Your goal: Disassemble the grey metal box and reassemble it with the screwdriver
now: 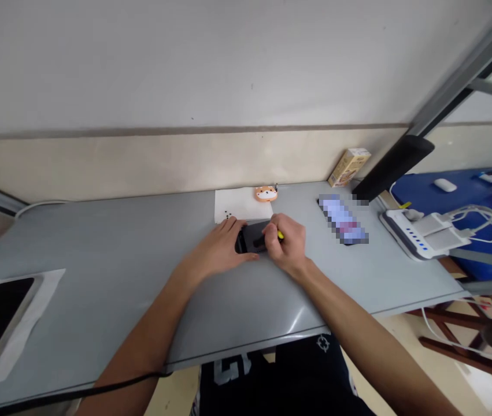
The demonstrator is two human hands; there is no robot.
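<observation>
At the middle of the grey surface (111,271), the left hand (217,249) presses flat on a dark phone (252,237) while the right hand (287,242), clenched on a yellow-tipped tool (280,235), apparently works its edge, calling for a steady, precise push.

You have two hands, left (219,249) and right (287,242), on one dark device (252,237). You also see one paper sheet (239,203), one bear-faced case (266,193), one small carton (348,167) and one charging hub (419,234).
</observation>
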